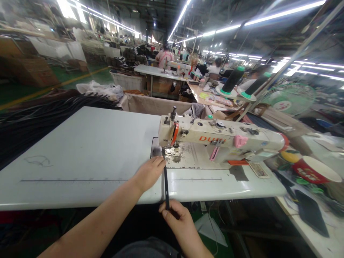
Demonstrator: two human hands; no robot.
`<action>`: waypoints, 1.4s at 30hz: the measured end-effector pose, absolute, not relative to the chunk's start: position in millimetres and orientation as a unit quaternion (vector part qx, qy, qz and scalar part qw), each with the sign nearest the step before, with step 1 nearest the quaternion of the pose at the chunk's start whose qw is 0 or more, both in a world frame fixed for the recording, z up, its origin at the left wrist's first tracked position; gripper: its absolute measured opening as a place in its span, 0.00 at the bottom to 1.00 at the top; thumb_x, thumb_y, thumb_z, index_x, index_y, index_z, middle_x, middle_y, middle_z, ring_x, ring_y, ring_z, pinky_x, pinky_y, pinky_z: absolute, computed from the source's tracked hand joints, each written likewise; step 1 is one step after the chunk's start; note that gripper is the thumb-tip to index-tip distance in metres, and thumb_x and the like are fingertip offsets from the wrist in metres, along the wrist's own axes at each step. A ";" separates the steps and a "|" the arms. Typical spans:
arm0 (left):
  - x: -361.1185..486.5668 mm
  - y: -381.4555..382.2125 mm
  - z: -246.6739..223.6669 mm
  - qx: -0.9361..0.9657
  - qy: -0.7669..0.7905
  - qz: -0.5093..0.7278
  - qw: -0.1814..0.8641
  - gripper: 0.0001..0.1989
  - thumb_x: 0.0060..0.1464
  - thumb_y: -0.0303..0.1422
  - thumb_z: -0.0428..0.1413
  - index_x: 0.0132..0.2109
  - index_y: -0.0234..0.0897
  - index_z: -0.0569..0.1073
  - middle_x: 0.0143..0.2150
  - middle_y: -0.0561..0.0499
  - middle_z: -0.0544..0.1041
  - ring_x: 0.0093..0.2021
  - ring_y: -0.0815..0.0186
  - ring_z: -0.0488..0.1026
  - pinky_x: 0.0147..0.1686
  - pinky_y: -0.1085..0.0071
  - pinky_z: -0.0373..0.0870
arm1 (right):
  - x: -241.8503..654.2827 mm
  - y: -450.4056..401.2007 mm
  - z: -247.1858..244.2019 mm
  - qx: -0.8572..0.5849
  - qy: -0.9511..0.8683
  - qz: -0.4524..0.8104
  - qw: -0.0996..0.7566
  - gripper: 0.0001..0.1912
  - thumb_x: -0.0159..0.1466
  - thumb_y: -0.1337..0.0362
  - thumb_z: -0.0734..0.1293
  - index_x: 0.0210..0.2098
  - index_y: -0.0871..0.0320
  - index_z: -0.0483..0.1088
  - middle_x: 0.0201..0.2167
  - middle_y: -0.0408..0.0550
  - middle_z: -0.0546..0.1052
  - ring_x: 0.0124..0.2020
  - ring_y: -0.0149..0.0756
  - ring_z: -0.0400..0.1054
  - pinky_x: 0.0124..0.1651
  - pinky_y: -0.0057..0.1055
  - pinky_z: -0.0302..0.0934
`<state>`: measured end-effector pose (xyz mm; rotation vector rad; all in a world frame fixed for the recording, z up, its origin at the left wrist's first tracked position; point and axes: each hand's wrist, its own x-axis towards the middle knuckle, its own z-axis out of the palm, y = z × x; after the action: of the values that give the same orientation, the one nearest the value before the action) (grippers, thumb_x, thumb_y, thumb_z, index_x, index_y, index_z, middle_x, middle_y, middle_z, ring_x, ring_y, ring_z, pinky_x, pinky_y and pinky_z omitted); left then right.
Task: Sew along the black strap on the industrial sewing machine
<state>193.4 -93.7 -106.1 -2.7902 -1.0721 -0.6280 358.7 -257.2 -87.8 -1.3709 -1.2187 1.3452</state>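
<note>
My right hand [178, 216] grips a black strap [166, 182] between thumb and forefinger, just past the table edge in front of the sewing machine [199, 138]. My left hand [152, 173] lies low on the sewing table [88, 143], in front of the machine's needle end, its fingertips at the strap's left edge; whether they pinch it or only press beside it, I cannot tell. The strap runs from under those fingertips down to my right-hand pinch, so its visible length lies between my two hands. Its far end goes in by the machine's presser foot [172, 152], where the detail is too small to read.

The strap is narrow, flat and dark, with a faint sheen and a small pale spot close to my right hand; I can't tell whether that spot is a hole or a glint. Its long axis runs from the machine's needle end toward my body, nearly straight, leaning slightly right as it nears me. It crosses the printed ruler scale [75, 180] on the table in front of the machine almost squarely.

Well to the left of the machine lies a heap of black strips [40, 125]; behind its right part stand two black thread cones [233, 80].
</note>
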 end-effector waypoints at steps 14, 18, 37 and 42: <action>194.0 -94.3 -107.6 -0.908 -0.354 -0.218 0.049 0.12 0.67 0.24 0.52 0.54 0.33 0.74 0.57 0.38 0.77 0.59 0.54 0.75 0.62 0.56 0.73 | 358.2 -262.5 -95.7 -0.533 -0.438 0.589 0.421 0.28 0.65 0.38 0.69 0.30 0.58 0.80 0.22 0.48 0.81 0.27 0.37 0.71 0.34 0.31 0.61; 193.6 -94.7 -107.2 -0.906 -0.359 -0.223 0.019 0.13 0.66 0.24 0.52 0.54 0.34 0.75 0.57 0.38 0.77 0.58 0.54 0.76 0.62 0.53 0.73 | 358.5 -265.2 -102.2 -0.535 -0.437 0.593 0.414 0.28 0.65 0.38 0.69 0.29 0.58 0.81 0.22 0.48 0.81 0.27 0.37 0.71 0.34 0.31 0.61; 191.5 -93.0 -110.7 -0.914 -0.347 -0.205 0.036 0.14 0.68 0.24 0.49 0.56 0.33 0.73 0.57 0.40 0.77 0.61 0.54 0.74 0.63 0.56 0.74 | 359.9 -265.8 -100.5 -0.529 -0.428 0.599 0.423 0.27 0.66 0.40 0.70 0.28 0.57 0.81 0.22 0.47 0.81 0.27 0.37 0.71 0.35 0.32 0.61; 193.5 -90.7 -111.9 -0.910 -0.352 -0.216 0.013 0.14 0.68 0.26 0.49 0.57 0.34 0.71 0.58 0.40 0.76 0.63 0.54 0.72 0.65 0.56 0.71 | 359.4 -265.0 -100.6 -0.524 -0.433 0.600 0.422 0.27 0.66 0.40 0.70 0.28 0.57 0.80 0.22 0.47 0.81 0.27 0.37 0.71 0.35 0.31 0.60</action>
<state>193.5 -90.7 -111.9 -2.8364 -1.0977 -0.6731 359.4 -265.0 -100.6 -1.3126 -1.0837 1.5023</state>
